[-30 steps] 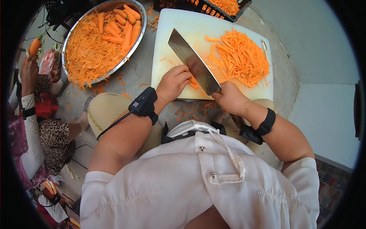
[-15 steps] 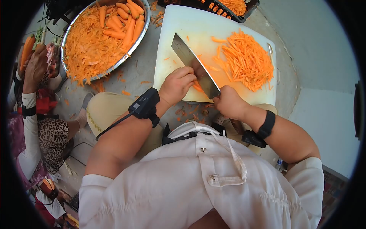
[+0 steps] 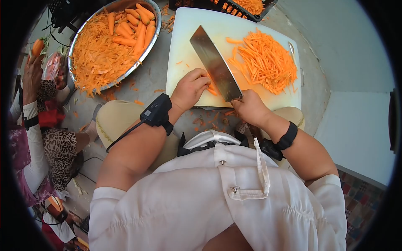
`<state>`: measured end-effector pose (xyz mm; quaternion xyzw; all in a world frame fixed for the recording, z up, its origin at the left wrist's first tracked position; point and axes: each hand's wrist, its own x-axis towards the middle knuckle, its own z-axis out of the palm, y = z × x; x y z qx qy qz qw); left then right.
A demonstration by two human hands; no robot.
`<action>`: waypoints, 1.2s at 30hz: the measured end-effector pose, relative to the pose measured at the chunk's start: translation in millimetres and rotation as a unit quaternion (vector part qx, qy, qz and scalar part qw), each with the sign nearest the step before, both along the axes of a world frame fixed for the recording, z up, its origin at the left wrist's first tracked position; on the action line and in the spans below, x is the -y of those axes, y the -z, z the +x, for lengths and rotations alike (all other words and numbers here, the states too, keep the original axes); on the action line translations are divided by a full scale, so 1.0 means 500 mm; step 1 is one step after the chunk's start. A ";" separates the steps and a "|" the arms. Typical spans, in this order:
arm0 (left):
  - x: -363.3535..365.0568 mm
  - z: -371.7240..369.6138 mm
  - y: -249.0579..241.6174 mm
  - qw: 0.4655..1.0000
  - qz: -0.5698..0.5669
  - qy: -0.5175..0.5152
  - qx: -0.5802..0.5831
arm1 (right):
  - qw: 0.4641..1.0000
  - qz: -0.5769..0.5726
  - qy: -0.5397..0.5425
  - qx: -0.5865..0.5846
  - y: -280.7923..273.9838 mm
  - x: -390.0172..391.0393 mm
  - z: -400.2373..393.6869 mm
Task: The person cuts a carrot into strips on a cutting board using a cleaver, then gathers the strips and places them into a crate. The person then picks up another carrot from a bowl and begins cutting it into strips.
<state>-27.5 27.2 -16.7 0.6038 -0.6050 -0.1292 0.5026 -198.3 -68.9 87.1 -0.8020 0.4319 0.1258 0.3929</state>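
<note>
My right hand grips the handle of a broad cleaver; its blade points up and away to the left, with its flat face showing. Just left of the blade, my left hand has its fingers bent down onto a carrot piece, mostly hidden by the fingers and the blade. Both hands are over the near part of a white cutting board. To the right of the cleaver lies a heap of carrot strips. A few small orange bits are scattered near the blade.
At the upper left a metal basin holds whole carrots and shavings. A black crate with shredded carrot stands behind the board. On the left, a co-worker's hand holds a carrot. A wall is on the right.
The cleaver has turned to show more of its blade face and now stands slightly farther from my left fingers. My left hand has shifted slightly left. The co-worker's hand has moved a little.
</note>
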 end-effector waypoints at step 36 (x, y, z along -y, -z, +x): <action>-0.005 0.008 0.002 0.999 0.008 -0.033 0.003 | 0.995 0.079 0.046 -0.049 0.047 0.005 0.027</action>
